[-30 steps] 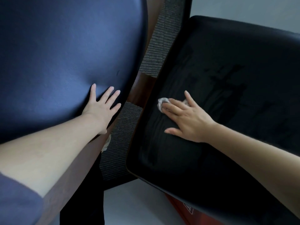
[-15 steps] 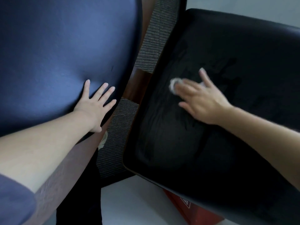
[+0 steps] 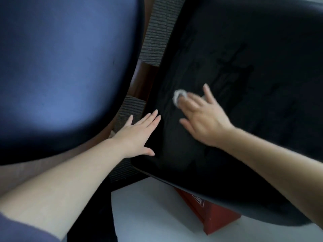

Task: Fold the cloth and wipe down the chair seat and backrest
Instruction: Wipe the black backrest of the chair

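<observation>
A black padded chair seat (image 3: 253, 70) fills the right side, with a dark blue padded backrest (image 3: 57, 67) on the left. My right hand (image 3: 204, 119) lies flat on the seat, its straight fingers pressing a small white cloth (image 3: 177, 97) against the padding; only a bit of cloth shows past the fingertips. My left hand (image 3: 138, 135) is flat with fingers straight, resting at the seat's left edge beside the ribbed grey support (image 3: 129, 109) between seat and backrest.
Brown wood (image 3: 141, 79) and ribbed grey panels (image 3: 160, 28) show in the gap between backrest and seat. Below the seat's front edge is a white floor (image 3: 148, 212) with a red box (image 3: 209, 215) on it. The frame is motion-blurred.
My left hand left the blue backrest and came across to the seat's left edge. My right hand keeps the cloth pressed on the seat, having slid it further up the seat.
</observation>
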{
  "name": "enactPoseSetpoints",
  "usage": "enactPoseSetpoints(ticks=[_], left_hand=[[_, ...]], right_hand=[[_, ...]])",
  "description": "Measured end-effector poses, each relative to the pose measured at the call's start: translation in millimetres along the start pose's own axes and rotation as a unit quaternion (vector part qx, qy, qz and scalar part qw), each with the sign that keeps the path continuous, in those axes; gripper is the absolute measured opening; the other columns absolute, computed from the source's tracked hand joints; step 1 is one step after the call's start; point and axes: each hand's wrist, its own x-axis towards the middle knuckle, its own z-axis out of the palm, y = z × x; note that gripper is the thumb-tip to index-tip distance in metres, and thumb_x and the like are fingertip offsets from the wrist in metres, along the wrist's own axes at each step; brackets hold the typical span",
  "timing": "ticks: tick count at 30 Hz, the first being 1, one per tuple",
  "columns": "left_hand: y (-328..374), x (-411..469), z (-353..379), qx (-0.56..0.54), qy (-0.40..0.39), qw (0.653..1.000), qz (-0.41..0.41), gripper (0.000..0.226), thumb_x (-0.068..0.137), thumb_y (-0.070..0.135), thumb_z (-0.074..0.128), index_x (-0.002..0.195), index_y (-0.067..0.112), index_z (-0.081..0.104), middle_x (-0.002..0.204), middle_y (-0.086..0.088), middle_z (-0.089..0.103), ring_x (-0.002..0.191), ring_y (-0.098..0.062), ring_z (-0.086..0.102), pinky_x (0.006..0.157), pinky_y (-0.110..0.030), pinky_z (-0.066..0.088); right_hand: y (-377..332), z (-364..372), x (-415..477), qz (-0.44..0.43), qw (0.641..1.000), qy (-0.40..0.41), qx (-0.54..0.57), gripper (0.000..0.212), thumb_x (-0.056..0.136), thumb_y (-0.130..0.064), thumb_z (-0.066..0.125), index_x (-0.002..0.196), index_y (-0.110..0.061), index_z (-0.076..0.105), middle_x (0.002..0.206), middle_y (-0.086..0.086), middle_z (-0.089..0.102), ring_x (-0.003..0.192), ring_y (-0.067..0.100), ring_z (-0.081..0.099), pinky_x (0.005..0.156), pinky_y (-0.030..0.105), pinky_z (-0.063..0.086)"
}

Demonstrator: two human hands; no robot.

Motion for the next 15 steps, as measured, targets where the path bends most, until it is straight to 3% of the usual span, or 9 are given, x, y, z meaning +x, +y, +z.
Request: enactPoseSetpoints(ticks=[3, 6, 8, 10, 12, 15], left_hand=[[10.3, -4.4, 3.4, -0.04, -0.014, 0.999, -0.025, 0.114, 0.084, 0.047, 0.07, 0.154, 0.022, -0.016, 0.157, 0.01, -0.031, 0.149, -0.007, -0.012, 0.122, -0.051, 0.003], [21.3, -12.8, 0.9, -0.041, -0.032, 0.998, -0.019, 0.107, 0.088, 0.042, 0.069, 0.156, 0.022, -0.012, 0.159, 0.012, -0.027, 0.15, -0.006, -0.005, 0.122, -0.048, 0.006], [31.2, -18.2, -3.8, -0.04, -0.044, 0.998, -0.007, 0.101, 0.091, 0.035, 0.066, 0.156, 0.023, -0.009, 0.159, 0.014, -0.025, 0.15, -0.006, 0.0, 0.122, -0.046, 0.008], [41.5, -23.5, -10.7, -0.028, -0.064, 0.998, 0.004, 0.095, 0.094, 0.027, 0.063, 0.157, 0.023, -0.008, 0.159, 0.014, -0.025, 0.15, -0.007, 0.003, 0.122, -0.045, 0.01], [49.7, -25.6, -18.6, 0.007, -0.082, 0.996, 0.02, 0.091, 0.096, 0.02, 0.059, 0.157, 0.022, -0.008, 0.16, 0.013, -0.024, 0.151, -0.009, 0.003, 0.122, -0.045, 0.011], [49.5, -25.7, -30.1, 0.08, -0.099, 0.991, 0.037, 0.089, 0.096, 0.012, 0.054, 0.156, 0.021, -0.01, 0.16, 0.01, -0.025, 0.151, -0.011, -0.002, 0.122, -0.046, 0.01]], right_hand=[[-32.9, 2.2, -59.9, -0.075, 0.996, -0.035, 0.027, 0.058, 0.092, -0.043, 0.032, 0.135, -0.01, 0.054, 0.139, 0.002, 0.051, 0.133, 0.023, 0.044, 0.117, 0.055, 0.003], [-2.2, -8.1, -93.5, 0.095, 0.995, 0.0, 0.021, 0.057, 0.095, -0.04, 0.029, 0.139, -0.011, 0.05, 0.142, 0.001, 0.048, 0.135, 0.022, 0.042, 0.115, 0.061, 0.002], [7.3, -14.8, -106.1, 0.224, 0.974, 0.014, 0.015, 0.059, 0.097, -0.039, 0.027, 0.142, -0.005, 0.044, 0.148, 0.004, 0.041, 0.141, 0.024, 0.032, 0.114, 0.063, -0.004], [-10.3, -14.7, -98.0, 0.286, 0.958, 0.015, 0.028, 0.062, 0.097, -0.04, 0.03, 0.143, 0.002, 0.04, 0.151, 0.009, 0.036, 0.145, 0.027, 0.023, 0.112, 0.062, -0.009], [-37.2, -7.5, -76.3, 0.288, 0.957, 0.003, 0.04, 0.065, 0.097, -0.042, 0.03, 0.141, 0.004, 0.041, 0.152, 0.012, 0.035, 0.146, 0.028, 0.019, 0.113, 0.063, -0.006], [-66.2, 2.4, -53.4, 0.229, 0.971, -0.011, 0.06, 0.062, 0.097, -0.04, 0.027, 0.136, 0.002, 0.05, 0.147, 0.009, 0.042, 0.143, 0.026, 0.027, 0.115, 0.062, 0.001]])
